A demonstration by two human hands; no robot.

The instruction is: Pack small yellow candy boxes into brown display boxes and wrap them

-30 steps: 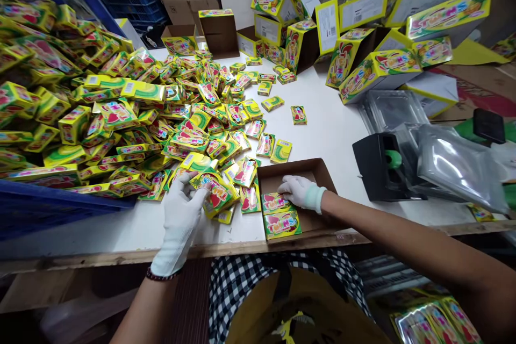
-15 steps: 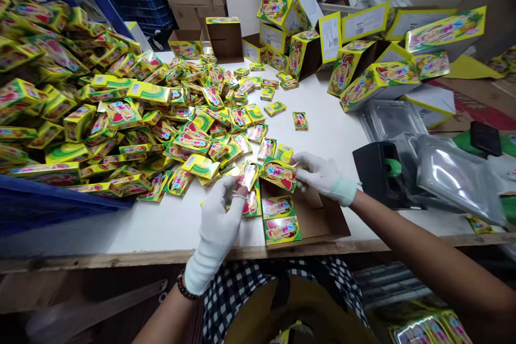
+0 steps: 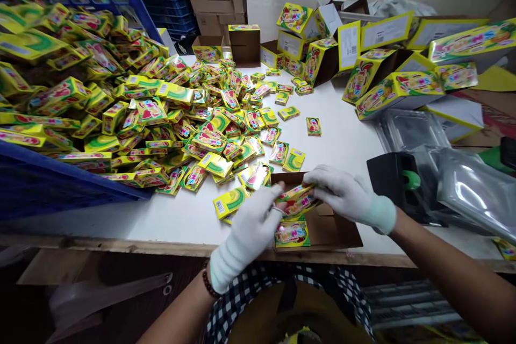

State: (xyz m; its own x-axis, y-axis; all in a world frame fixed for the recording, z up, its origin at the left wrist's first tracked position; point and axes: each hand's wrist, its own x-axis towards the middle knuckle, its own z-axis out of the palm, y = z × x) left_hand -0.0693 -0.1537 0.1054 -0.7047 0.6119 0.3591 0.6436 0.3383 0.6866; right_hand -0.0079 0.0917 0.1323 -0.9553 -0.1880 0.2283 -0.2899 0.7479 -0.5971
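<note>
Both white-gloved hands are at an open brown-lined carton [image 3: 334,234] by the table's front edge. My left hand [image 3: 252,226] pinches the left end of a small yellow-green printed box [image 3: 297,200]. At its other end, my right hand [image 3: 346,193] grips the same box with bent fingers. It is held slightly tilted over the carton's left part. Below it, another small printed box [image 3: 292,234] lies face up inside the carton. Left of the carton, a loose yellow box [image 3: 229,201] rests beside my left hand.
A large heap of small boxes [image 3: 169,113] spills from a blue crate [image 3: 100,191] on the left. Printed display cartons [image 3: 387,91] stand at the back right. A black tape dispenser [image 3: 393,180] and clear plastic trays [image 3: 467,188] lie on the right.
The view has shifted left. My left hand has moved right, over the carton, and now shares hold of the box with my right hand. The box has come nearer the carton's left part.
</note>
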